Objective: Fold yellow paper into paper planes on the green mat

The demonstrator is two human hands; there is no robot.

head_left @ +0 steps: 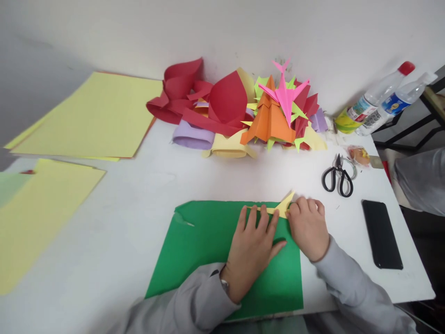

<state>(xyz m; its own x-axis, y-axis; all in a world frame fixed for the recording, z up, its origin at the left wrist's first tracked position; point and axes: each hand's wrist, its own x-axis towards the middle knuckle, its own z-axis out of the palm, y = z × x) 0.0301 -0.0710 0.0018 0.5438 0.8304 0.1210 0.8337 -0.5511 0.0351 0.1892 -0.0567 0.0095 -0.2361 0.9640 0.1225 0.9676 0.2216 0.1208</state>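
A small folded piece of yellow paper (284, 204) lies near the top edge of a green sheet (205, 236), with one pointed flap sticking up. My left hand (252, 241) lies flat with its fingers spread, pressing the long part of the folded paper down and hiding some of it. At the paper's right end my right hand (309, 227) is closed, thumb and finger pinching the tip. The green sheet has a bent upper left corner and a pale mark near it.
Folded paper planes, an orange one (269, 120) and a pink one (285, 95) on top, pile by the wall beside red paper shapes (227, 99). Yellow sheets (90, 116) lie left. Scissors (338, 176), a black phone (381, 234) and two bottles (377, 93) stand or lie right.
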